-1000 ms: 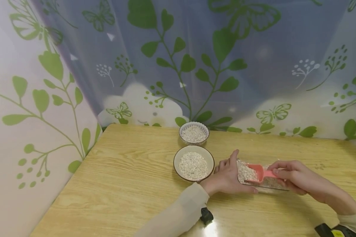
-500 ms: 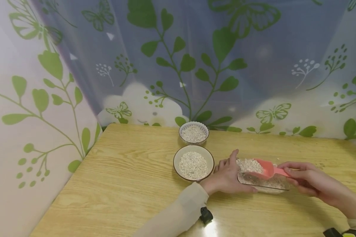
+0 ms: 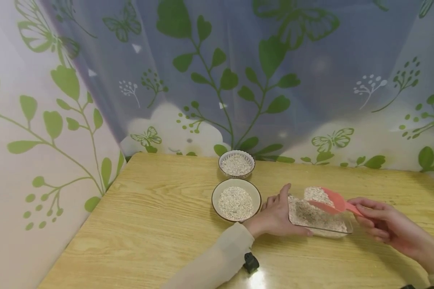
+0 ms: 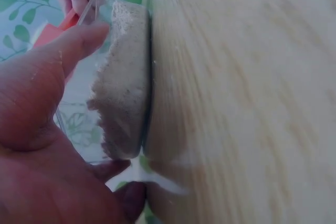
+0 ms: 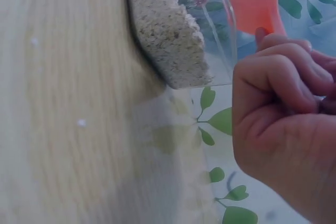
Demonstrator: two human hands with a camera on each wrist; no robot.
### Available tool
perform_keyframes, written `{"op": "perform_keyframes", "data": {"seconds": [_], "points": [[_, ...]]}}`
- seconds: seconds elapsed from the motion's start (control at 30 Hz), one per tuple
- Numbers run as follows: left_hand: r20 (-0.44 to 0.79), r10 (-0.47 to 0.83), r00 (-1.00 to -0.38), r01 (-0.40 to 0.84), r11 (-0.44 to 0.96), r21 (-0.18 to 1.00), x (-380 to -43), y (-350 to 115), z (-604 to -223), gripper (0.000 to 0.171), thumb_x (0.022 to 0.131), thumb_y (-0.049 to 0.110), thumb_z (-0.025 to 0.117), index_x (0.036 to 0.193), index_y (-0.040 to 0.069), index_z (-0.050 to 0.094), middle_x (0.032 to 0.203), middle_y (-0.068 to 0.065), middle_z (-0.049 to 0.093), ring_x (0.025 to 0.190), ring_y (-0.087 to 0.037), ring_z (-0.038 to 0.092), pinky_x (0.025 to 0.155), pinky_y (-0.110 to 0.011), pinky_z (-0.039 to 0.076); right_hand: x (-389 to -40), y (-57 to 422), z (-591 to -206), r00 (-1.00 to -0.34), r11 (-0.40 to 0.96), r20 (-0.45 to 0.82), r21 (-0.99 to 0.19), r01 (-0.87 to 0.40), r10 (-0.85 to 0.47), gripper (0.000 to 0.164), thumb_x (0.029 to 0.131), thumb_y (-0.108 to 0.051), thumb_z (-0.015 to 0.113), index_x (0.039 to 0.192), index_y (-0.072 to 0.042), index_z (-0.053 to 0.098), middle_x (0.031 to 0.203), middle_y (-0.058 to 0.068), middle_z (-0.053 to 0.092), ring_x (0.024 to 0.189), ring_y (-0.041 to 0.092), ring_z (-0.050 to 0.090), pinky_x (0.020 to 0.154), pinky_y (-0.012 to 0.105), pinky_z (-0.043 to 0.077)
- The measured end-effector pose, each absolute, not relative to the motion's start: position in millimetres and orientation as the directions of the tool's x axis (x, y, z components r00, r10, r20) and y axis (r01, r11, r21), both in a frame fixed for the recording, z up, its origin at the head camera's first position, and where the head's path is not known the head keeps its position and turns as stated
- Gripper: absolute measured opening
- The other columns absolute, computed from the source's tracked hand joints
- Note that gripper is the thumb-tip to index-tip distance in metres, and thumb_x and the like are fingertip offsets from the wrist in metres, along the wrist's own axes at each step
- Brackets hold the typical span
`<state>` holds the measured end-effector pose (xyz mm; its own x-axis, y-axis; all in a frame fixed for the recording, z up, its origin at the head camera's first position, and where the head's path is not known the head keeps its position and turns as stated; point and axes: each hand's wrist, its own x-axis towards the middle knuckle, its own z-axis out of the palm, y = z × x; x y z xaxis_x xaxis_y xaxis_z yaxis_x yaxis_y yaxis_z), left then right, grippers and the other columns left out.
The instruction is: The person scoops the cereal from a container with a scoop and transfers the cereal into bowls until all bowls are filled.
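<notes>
A clear rectangular container [image 3: 318, 220] of oat flakes stands on the table at the right. My left hand [image 3: 274, 214] holds its left end, thumb along the near side and fingers at the far side. In the left wrist view, the thumb [image 4: 79, 45] lies across the container's upper wall. My right hand [image 3: 386, 224] grips the handle of a pink scoop [image 3: 337, 200]. Oat flakes [image 3: 318, 195] are heaped in the scoop, which is above the container. In the right wrist view, the right hand's fingers curl round the scoop handle, beside the container's end.
Left of my left hand stands a cream bowl [image 3: 217, 196] with a dark rim, holding oats. Behind it is a smaller patterned bowl [image 3: 251, 170], also with oats. Small crumbs [image 5: 81, 123] lie on the wooden table [image 3: 148, 224]. A leaf-patterned cloth [image 3: 311, 100] hangs behind.
My right hand has raised the pink scoop out of the oats with a load, moving a little to the right. My left hand stays at the container's end.
</notes>
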<state>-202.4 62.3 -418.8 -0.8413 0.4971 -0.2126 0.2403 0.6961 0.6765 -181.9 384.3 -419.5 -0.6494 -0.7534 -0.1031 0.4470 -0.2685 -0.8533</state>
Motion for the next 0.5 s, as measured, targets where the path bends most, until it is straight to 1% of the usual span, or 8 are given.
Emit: {"op": "perform_keyframes", "data": {"seconds": [0.1, 0.23, 0.4, 0.43, 0.5], "points": [[-0.227, 0.488, -0.843, 0.231, 0.709, 0.667, -200.9, 64.8, -416.2, 0.128, 0.076, 0.060, 0.084, 0.163, 0.036, -0.007, 0.167, 0.001, 0.030, 0.155, -0.022, 0.023, 0.124, -0.046, 0.031, -181.3, 384.0, -420.6, -0.633, -0.322, -0.058, -0.823, 0.468, -0.772, 0.064, 0.112, -0.016, 0.001, 0.142, -0.015, 0.058, 0.087, -0.003, 0.056, 0.058, 0.020, 0.009, 0.053, 0.036, 0.007], [-0.233, 0.482, -0.845, 0.234, 0.724, 0.649, -200.5, 65.6, -415.6, 0.129, 0.076, 0.062, 0.083, 0.163, 0.036, -0.009, 0.168, 0.002, 0.029, 0.155, -0.022, 0.024, 0.125, -0.046, 0.030, -180.2, 380.2, -423.3, -0.624, -0.407, 0.018, -0.772, 0.488, -0.781, 0.067, 0.110, -0.016, -0.005, 0.140, -0.011, 0.055, 0.083, 0.000, 0.041, 0.057, 0.019, 0.008, 0.052, 0.034, 0.006], [-0.221, 0.486, -0.845, 0.247, 0.722, 0.646, -201.3, 64.7, -417.0, 0.130, 0.076, 0.062, 0.083, 0.164, 0.034, -0.008, 0.168, 0.004, 0.027, 0.154, -0.022, 0.025, 0.124, -0.045, 0.030, -177.4, 375.6, -425.2, -0.624, -0.497, 0.137, -0.741, 0.450, -0.769, 0.068, 0.106, -0.010, -0.008, 0.140, -0.007, 0.051, 0.079, 0.005, 0.021, 0.055, 0.017, 0.011, 0.049, 0.031, 0.004], [-0.218, 0.486, -0.846, 0.248, 0.722, 0.646, -201.6, 64.7, -417.1, 0.130, 0.076, 0.061, 0.083, 0.164, 0.034, -0.008, 0.169, 0.005, 0.027, 0.154, -0.022, 0.025, 0.124, -0.045, 0.030, -176.8, 375.2, -425.1, -0.626, -0.507, 0.152, -0.741, 0.441, -0.765, 0.069, 0.106, -0.010, -0.009, 0.140, -0.007, 0.051, 0.079, 0.006, 0.019, 0.055, 0.017, 0.011, 0.049, 0.031, 0.004], [-0.214, 0.482, -0.850, 0.244, 0.719, 0.650, -201.9, 64.6, -417.3, 0.130, 0.076, 0.060, 0.084, 0.164, 0.034, -0.007, 0.169, 0.005, 0.026, 0.154, -0.022, 0.026, 0.124, -0.045, 0.031, -175.8, 374.4, -424.5, -0.633, -0.513, 0.154, -0.740, 0.435, -0.759, 0.070, 0.105, -0.010, -0.008, 0.141, -0.007, 0.052, 0.079, 0.005, 0.021, 0.055, 0.017, 0.012, 0.049, 0.031, 0.004]]}}
